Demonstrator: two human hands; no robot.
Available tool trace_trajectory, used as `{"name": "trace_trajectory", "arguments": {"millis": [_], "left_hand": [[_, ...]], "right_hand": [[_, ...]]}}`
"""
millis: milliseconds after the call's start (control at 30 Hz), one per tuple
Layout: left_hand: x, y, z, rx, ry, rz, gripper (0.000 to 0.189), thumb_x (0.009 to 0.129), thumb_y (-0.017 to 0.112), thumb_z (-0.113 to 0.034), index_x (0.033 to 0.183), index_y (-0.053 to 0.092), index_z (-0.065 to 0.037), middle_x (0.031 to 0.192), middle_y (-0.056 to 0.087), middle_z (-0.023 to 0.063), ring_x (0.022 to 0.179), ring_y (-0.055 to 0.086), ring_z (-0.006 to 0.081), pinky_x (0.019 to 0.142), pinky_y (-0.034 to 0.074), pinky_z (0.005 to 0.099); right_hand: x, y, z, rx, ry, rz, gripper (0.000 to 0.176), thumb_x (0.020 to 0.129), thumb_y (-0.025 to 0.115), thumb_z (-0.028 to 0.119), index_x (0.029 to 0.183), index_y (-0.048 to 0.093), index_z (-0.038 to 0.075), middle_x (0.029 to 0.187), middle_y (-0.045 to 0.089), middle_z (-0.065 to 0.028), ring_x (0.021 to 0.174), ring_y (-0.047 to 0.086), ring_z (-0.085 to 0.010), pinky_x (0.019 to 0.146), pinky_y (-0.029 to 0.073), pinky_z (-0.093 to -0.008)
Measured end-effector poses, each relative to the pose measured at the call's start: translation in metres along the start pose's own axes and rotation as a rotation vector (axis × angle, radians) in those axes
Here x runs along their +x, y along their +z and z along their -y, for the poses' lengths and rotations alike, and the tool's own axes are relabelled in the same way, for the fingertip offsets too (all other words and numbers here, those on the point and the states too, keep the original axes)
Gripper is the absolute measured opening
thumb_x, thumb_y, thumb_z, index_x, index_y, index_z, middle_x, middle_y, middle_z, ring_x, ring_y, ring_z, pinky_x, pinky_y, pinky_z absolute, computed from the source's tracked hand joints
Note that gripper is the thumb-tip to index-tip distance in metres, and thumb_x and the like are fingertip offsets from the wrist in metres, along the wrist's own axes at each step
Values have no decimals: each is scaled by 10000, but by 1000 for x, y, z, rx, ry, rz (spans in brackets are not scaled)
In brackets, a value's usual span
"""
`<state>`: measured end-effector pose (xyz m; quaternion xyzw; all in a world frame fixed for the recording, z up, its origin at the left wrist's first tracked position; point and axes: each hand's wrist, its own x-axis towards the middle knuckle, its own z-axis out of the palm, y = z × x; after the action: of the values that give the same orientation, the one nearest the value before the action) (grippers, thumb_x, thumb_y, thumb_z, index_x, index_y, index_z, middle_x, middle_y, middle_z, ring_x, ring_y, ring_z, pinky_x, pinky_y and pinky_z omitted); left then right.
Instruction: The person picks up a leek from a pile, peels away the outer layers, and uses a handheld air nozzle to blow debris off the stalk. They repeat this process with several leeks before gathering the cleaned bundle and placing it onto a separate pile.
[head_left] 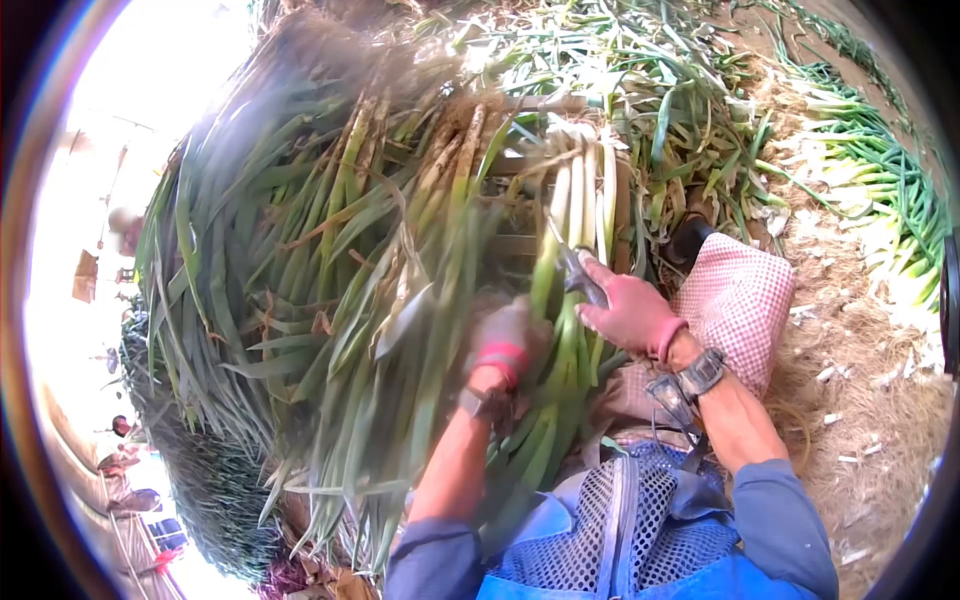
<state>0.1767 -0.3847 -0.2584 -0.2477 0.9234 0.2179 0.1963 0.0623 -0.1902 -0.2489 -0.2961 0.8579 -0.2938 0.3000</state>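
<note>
My right hand (632, 308), in a pink glove, is closed around the dark handle of a small knife (580, 278). The narrow blade points up and away from me, close beside the pale stalks of several trimmed leeks (585, 195). Their green leaves hang toward my lap. To the left, my left hand (508, 335) is gloved and smeared by motion, so its fingers cannot be made out. It is at the edge of a large heap of untrimmed leeks (330, 260), some with brown, dirty stems and roots.
Loose leaves and peelings (690, 130) pile up beyond the trimmed stalks. On the right, a row of cleaned leeks (880, 190) lies on ground strewn with cut roots (850, 430). A checkered cloth (735, 310) covers my knee. Another leek heap (215, 480) is at lower left.
</note>
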Motion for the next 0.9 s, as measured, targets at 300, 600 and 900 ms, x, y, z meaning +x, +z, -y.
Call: {"name": "trace_trajectory", "arguments": {"millis": [300,600,900], "left_hand": [[-70,-17,7,8,104,114,371,975,659,-428,1052,652,-66,943,741,262,947,722,465,870,550,540],[-1,-74,25,336,-6,-511,285,936,727,-304,1115,699,-85,1082,718,192,984,725,412,831,585,524],[16,-14,25,471,-20,-480,162,896,703,-250,1001,761,-142,990,722,115,897,750,338,720,607,487]], "right_hand": [[-29,-14,18,79,-75,157,810,939,712,351,1619,414,26,1177,720,-302,1055,719,-431,946,553,-439],[-20,-1,23,300,-148,67,814,949,708,364,1617,407,11,1049,736,-272,913,733,-418,847,565,-467],[-8,2,35,230,-272,83,823,961,678,389,1619,385,-10,1154,709,-331,1070,703,-465,957,535,-498]]}}
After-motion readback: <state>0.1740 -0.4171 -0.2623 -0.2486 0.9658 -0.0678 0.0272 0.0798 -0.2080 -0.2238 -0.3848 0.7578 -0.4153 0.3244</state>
